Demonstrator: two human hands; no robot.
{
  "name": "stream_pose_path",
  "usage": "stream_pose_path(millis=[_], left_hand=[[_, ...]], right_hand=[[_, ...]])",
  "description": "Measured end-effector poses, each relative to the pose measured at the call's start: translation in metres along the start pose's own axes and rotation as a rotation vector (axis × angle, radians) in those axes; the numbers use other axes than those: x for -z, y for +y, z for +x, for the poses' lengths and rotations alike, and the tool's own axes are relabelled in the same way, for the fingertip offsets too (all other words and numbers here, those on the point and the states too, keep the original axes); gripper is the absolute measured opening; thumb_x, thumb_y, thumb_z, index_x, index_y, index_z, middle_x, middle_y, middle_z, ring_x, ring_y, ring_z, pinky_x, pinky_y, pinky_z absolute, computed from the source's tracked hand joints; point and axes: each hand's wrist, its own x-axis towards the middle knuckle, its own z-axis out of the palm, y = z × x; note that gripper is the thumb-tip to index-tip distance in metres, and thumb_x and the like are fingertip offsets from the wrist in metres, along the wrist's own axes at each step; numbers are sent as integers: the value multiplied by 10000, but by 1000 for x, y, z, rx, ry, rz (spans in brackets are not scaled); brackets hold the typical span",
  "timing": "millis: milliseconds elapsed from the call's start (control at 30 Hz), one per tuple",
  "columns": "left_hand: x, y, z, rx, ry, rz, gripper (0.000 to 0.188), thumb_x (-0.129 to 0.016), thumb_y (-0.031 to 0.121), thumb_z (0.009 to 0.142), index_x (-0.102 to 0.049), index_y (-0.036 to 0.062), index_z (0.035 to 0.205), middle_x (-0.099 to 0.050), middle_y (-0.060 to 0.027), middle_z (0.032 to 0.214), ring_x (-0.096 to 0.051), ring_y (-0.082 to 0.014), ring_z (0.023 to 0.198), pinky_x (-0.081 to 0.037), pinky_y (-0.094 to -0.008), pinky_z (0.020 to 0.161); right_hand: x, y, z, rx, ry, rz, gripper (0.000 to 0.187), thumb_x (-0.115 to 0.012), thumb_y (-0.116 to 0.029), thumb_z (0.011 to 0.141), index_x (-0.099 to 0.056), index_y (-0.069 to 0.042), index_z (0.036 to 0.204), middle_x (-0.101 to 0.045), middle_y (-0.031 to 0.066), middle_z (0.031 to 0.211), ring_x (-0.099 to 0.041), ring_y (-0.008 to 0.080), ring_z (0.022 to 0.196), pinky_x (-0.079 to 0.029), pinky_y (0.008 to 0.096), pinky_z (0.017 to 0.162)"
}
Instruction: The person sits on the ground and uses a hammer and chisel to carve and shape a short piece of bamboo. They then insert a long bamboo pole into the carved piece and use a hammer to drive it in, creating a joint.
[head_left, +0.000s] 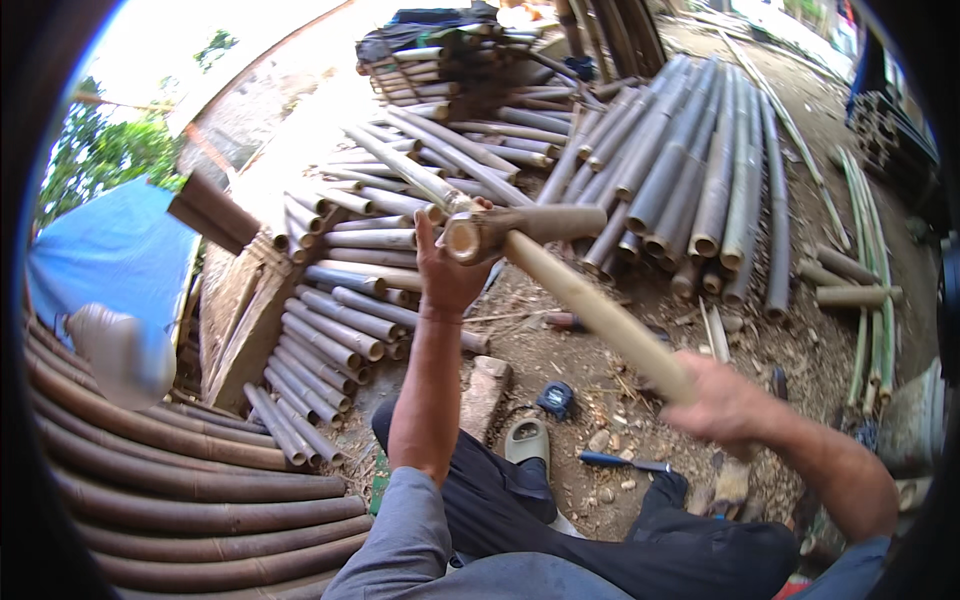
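Observation:
My left hand (455,275) is raised in front of me, its fingers wrapped round a bamboo tube (463,240) whose round pale end faces me. My right hand (728,402), slightly blurred, grips the pale straight handle (600,315) of what looks like a wooden mallet. The mallet's brown, cylindrical head (560,222) lies crosswise, close against the bamboo tube; whether they touch I cannot tell. Part of my left fingers is hidden behind the tube.
Bamboo piles (690,160) lie ahead and at left, with long dark poles (200,485) at lower left. On the littered ground are a dark tape measure (556,399), a blue-handled tool (622,461) and a stone block (486,398), near my sandalled foot (527,440).

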Motion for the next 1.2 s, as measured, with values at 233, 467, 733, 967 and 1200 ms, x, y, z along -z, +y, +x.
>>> stream_pose_path(millis=[233,467,733,967,1200], left_hand=[[-104,-79,-60,852,139,-531,419,-562,453,978,-611,62,1122,-645,-154,1118,-619,-300,1077,-540,-456,914],[-195,-214,-214,1193,387,-598,249,-665,254,947,-600,53,1079,-631,-113,1084,-605,-298,1093,-510,-475,982],[-244,-283,-262,1315,335,-671,225,-650,192,957,-576,42,1107,-631,-129,1145,-617,-298,1101,-510,-454,1015],[-225,-326,-229,1334,376,-526,333,-676,262,942,-575,16,1142,-642,-134,1089,-644,-322,1070,-533,-452,982],[-174,-265,-248,891,-414,921,242,-650,257,875,-697,23,918,-711,-176,888,-700,-309,810,-538,-407,742]], right_hand=[[16,211,-36,93,603,-695,270,-729,-202,745,-532,-74,880,-654,135,785,-670,355,723,-548,447,626],[-28,390,-81,3,626,-892,210,-698,-122,715,-537,-99,847,-589,77,766,-634,286,746,-502,415,656],[-81,479,-107,-309,703,-828,330,-745,-59,678,-575,-85,960,-573,84,911,-573,283,919,-446,400,826],[-118,418,-76,-568,927,-509,547,-691,-90,811,-501,-42,1321,-500,153,1265,-505,341,1183,-438,445,992],[-230,317,-109,-748,823,-174,596,-706,-200,818,-462,-36,1337,-438,202,1331,-476,421,1201,-440,478,981]])
